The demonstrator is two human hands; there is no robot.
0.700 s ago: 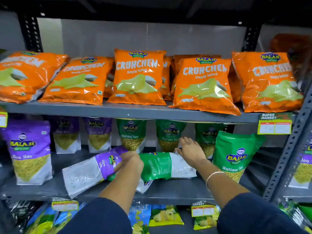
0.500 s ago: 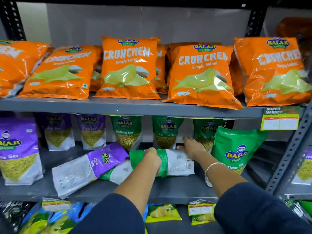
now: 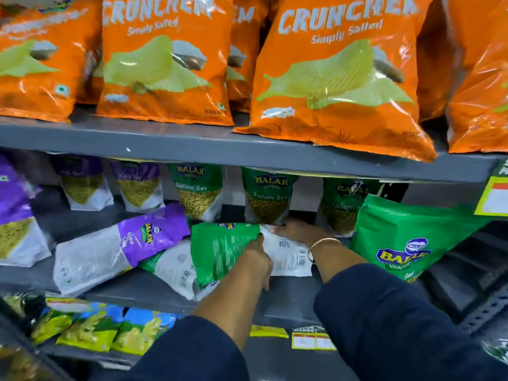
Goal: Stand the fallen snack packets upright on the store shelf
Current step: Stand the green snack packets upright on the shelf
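On the middle shelf [image 3: 154,291] a green-and-white Ratlami Sev packet [image 3: 222,248] lies on its side, back face toward me. My left hand [image 3: 257,261] grips its middle. My right hand [image 3: 297,231] presses on its white far end by the barcode. Under it lies a second fallen green packet [image 3: 176,268], partly hidden. A purple-and-white Aloo Sev packet [image 3: 110,247] lies tilted to the left of both. Upright green packets [image 3: 200,189] and purple packets [image 3: 138,185] stand along the back of the shelf.
A large green packet [image 3: 406,237] leans at the right, close to my right forearm. Orange Crunchem bags [image 3: 338,72] fill the upper shelf, whose grey edge [image 3: 220,147] overhangs the work area. A purple packet [image 3: 16,215] stands far left. Yellow-green bags [image 3: 90,328] sit below.
The view has moved much closer to the shelf. My left hand has slid right along the green packet and my right hand now rests on its white end; the packet sits more tilted.
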